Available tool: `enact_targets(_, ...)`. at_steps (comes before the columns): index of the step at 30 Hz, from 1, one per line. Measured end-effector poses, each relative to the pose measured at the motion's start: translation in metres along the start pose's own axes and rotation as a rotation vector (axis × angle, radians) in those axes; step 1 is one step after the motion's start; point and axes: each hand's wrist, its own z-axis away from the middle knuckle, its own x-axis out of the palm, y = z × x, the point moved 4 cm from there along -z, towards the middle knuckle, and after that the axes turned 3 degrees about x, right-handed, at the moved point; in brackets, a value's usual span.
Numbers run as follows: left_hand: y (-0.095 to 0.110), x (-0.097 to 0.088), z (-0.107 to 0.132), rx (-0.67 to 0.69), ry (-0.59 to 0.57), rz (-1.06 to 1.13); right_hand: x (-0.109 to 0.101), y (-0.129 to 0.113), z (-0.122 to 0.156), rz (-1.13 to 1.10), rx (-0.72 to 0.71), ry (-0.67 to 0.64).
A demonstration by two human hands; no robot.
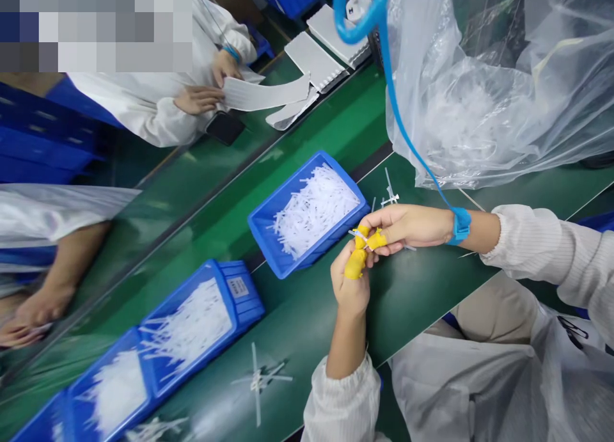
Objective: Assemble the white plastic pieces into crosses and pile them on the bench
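Observation:
My left hand (352, 285) and my right hand (403, 228) meet over the green table, with yellow coverings on some fingertips. Pinched between their fingers is a small thin white plastic strip (359, 235); the fingers hide most of it. A blue band (461, 226) with a coiled blue cord circles my right wrist. Just beyond my hands stands a blue bin (268, 237) full of thin white strips (314, 208). Some crossed white pieces (391, 196) lie beside my right hand, partly covered by it.
More blue bins (247, 288) of white strips line the lower left. A cross-shaped cluster of strips (258, 381) lies on the table (297, 327). A large clear plastic bag (460, 122) fills the upper right. Across the green belt, other people's hands (201, 96) handle white sheets (268, 93).

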Motion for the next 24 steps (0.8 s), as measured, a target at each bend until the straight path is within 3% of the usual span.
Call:
enact_targets(5, -0.002, 0.000, -0.001, -0.002, -0.007, -0.013, 0.000, 0.000, 0.001, 0.021, 0.024, 0.020)
enact_targets(10, 0.015, -0.004, -0.003, 0.248, -0.157, -0.525, -0.003, 0.000, 0.003, 0.140, 0.031, 0.090)
enact_targets(13, 0.023, -0.005, -0.004, 0.338, -0.205, -0.680, -0.004, 0.000, 0.004, 0.222, 0.042, 0.120)
enact_targets(18, 0.018, -0.005, -0.004, 0.274, -0.250, -0.606, -0.003, 0.000, 0.006, 0.190, 0.062, 0.069)
enact_targets(21, 0.016, -0.005, -0.004, 0.237, -0.210, -0.508, -0.005, 0.002, 0.006, 0.154, 0.081, 0.065)
enact_targets(24, 0.018, -0.004, -0.002, 0.283, -0.187, -0.529, -0.006, 0.002, 0.007, 0.145, 0.077, 0.066)
